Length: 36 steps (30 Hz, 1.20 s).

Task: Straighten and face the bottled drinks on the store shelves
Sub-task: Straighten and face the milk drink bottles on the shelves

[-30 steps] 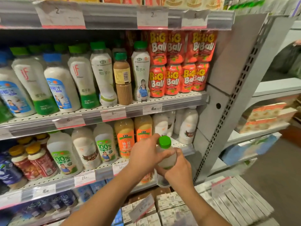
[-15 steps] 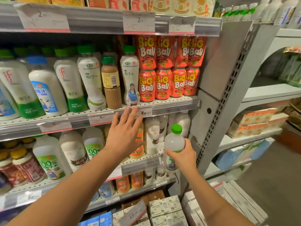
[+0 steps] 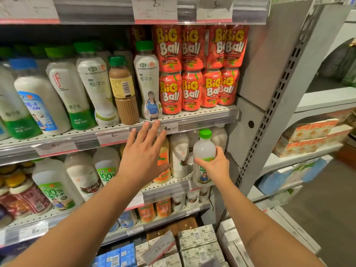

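A grey metal shelving unit (image 3: 212, 116) with perforated shelf decks fills the left side, its edges carrying price tags (image 3: 155, 9) in clear strips. A grey slotted upright (image 3: 273, 116) ends the unit on the right. Beyond it stands a second grey shelf unit (image 3: 323, 100) over a brown floor (image 3: 327, 205). Lighting is dim and warm.

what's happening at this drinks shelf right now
A person is tidying bottled drinks on store shelves. Their right hand grips a clear green-capped bottle at the right end of the middle shelf, label facing outward. Their left hand is open with fingers spread, reaching up toward the edge of the upper shelf, just below a tall white bottle with a girl on the label. It holds nothing. Red Big Ball cans sit stacked to the right of that bottle.
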### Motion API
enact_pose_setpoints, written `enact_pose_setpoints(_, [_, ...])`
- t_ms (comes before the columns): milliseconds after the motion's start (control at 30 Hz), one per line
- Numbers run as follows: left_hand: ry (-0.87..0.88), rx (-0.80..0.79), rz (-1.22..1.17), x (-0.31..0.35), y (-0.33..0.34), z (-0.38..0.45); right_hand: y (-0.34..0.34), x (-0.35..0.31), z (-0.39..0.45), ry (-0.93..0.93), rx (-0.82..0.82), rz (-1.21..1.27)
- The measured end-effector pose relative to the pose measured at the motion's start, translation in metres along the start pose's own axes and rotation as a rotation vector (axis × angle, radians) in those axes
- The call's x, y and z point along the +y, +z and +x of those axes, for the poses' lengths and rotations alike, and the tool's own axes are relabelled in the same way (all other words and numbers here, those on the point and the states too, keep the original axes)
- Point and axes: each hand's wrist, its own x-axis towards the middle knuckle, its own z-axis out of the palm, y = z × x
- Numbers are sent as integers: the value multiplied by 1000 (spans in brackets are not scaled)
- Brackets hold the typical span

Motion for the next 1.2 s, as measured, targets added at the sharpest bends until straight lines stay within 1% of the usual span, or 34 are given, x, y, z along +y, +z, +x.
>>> enact_pose_setpoints(200, [-5,20,-21,2,2,0,5,-1,4,6,-26,31])
enact_pose_setpoints(300, [0,39,-37,2,3,0,11,3,4,-13,-8,3])
enact_pose_setpoints(367, [0,41,-41,2,3,0,15,4,7,-36,10,-79])
enact_pose_setpoints(467, [3,44,-50,2,4,0,18,-1,11,-35,65,-370])
enact_pose_setpoints(533, [2,48,-51,2,4,1,21,-6,9,-25,102,-459])
enact_pose_setpoints(667, [1,37,-53,2,4,1,24,-7,3,-27,130,-427])
enact_pose_setpoints(833, [3,34,-63,1,6,1,21,2,-1,-60,112,-378])
enact_pose_setpoints(900, [5,55,-67,2,7,1,21,8,-4,-43,91,-404])
enact_pose_setpoints(1033, [-1,101,-69,4,7,2,22,17,-5,48,53,-488])
enact_pose_setpoints(1200, [-1,104,-57,5,8,3,25,15,4,12,-6,-485])
